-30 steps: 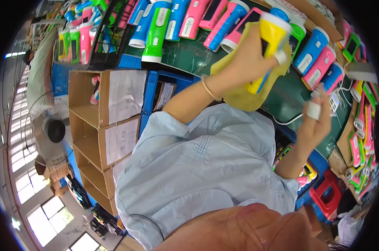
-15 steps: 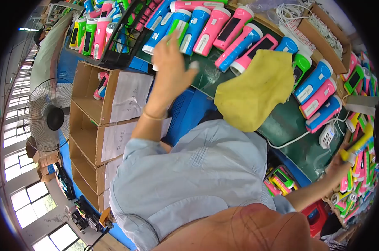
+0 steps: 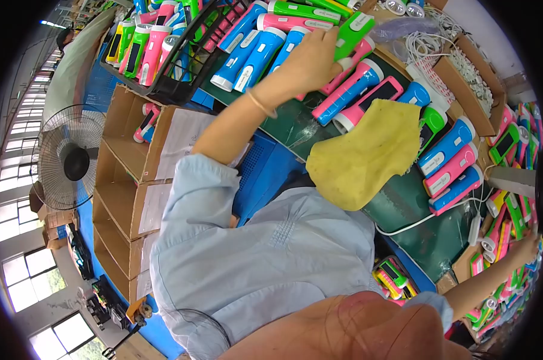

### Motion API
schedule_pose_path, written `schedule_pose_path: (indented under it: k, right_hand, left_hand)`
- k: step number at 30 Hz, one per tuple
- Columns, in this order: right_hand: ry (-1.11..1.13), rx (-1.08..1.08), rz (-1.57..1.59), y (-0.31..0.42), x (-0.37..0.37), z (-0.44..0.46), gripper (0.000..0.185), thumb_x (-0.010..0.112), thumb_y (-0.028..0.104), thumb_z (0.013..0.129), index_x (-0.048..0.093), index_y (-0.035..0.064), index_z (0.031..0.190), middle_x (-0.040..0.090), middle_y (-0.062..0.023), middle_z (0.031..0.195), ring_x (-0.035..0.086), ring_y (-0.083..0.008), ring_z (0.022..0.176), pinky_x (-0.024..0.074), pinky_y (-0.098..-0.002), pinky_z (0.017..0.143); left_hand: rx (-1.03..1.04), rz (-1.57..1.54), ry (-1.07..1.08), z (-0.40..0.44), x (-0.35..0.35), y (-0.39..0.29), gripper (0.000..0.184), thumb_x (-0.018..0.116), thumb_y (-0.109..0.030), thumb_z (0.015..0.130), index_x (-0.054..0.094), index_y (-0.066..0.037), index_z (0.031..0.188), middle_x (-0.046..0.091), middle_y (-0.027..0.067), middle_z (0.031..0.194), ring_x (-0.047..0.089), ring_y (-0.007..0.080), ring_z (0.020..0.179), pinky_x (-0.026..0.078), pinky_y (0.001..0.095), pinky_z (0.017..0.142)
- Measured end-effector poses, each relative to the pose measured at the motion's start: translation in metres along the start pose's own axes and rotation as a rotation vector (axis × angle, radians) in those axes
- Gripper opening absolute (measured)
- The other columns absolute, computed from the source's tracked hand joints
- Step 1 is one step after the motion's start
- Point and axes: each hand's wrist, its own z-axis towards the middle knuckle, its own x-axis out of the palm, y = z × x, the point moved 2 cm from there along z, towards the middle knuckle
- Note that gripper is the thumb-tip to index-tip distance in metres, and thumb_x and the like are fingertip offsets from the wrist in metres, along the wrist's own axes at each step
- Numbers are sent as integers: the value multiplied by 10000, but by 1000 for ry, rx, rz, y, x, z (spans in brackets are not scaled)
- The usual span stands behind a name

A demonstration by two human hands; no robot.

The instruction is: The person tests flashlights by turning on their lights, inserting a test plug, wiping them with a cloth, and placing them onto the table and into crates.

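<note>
My left hand [image 3: 310, 63] is closed around a green flashlight [image 3: 354, 35] with a white label, held above the row of flashlights on the green table top [image 3: 286, 135]. Beneath and beside that hand lie blue flashlights [image 3: 259, 60] and pink ones, some partly covered by it. My right hand [image 3: 530, 245] is at the far right, over a heap of coloured flashlights [image 3: 508, 285]. Its fingers are too small and dim there to make out. A yellow cloth [image 3: 367, 156] lies between the two arms, over the table's near edge.
A black basket [image 3: 181, 78] of flashlights stands at upper left, beside cardboard compartments [image 3: 118, 156]. Behind them is a fan [image 3: 73, 162]. An open carton of small white parts [image 3: 472, 78] sits at upper right. A white cable [image 3: 403, 229] crosses the table.
My left hand has taken the green flashlight from the row and carried it to the right. My right hand, which held a yellow flashlight, has reached farther right, into the heap.
</note>
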Motion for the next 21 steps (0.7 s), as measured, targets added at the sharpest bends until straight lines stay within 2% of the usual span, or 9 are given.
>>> schedule_pose_path:
  k: [3,5,8,11,14,17,18,19,21]
  right_hand:
    - [67,-27,108,58,6,-102,396,470,168,881,518,43,1253,620,-45,1118,453,-81,580,375,-195,542]
    - [177,-21,158,61,10,-157,404,470,130,872,500,24,1260,613,-80,1119,479,-73,605,367,-186,520]
    - [308,-64,317,70,27,-216,414,438,26,851,481,-4,1261,591,-141,1121,594,-107,732,376,-174,519]
    - [428,44,346,82,48,-251,443,422,-43,824,477,-12,1262,588,-159,1069,626,-154,803,423,-196,573]
    - [499,132,383,82,60,-262,424,405,-56,828,496,-26,1240,588,-150,1041,623,-160,781,455,-226,634]
    - [517,114,407,75,68,-265,386,400,-55,845,520,-36,1211,588,-149,1021,615,-155,758,463,-242,658]
    - [522,120,410,74,69,-266,370,404,-50,853,527,-38,1202,589,-149,1015,611,-152,751,463,-244,659]
    - [522,125,411,72,70,-266,355,409,-46,860,534,-41,1192,589,-150,1008,607,-150,745,464,-245,661]
    - [516,115,437,71,66,-266,321,434,-25,879,543,-34,1181,594,-145,992,599,-137,735,462,-239,662]
  left_hand:
    - [300,166,-222,54,-11,46,615,665,-283,730,423,29,1202,567,237,976,565,360,924,484,404,766]
    - [420,318,47,84,-31,94,611,643,-420,778,471,-4,1192,591,185,1040,576,341,950,475,387,837]
    - [55,371,785,109,-23,129,744,708,-399,688,434,32,1229,529,245,1167,519,387,1060,441,402,892]
    - [45,395,916,121,-11,108,836,755,-372,614,408,64,1239,479,267,1234,501,363,1111,441,398,898]
    - [145,541,898,119,5,110,891,780,-366,568,398,90,1232,493,277,1207,503,366,1107,439,392,899]
    - [190,524,701,115,9,127,911,783,-350,558,379,98,1241,500,276,1192,497,375,1107,431,392,908]
    - [112,520,755,119,6,126,912,786,-326,553,367,64,1261,507,266,1181,490,386,1108,422,400,914]
    - [171,357,680,119,0,135,880,774,-295,564,364,-9,1288,509,255,1181,489,388,1108,420,411,915]
    - [37,248,411,121,-28,111,853,757,-270,578,359,-74,1306,521,246,1173,491,382,1111,420,418,911]
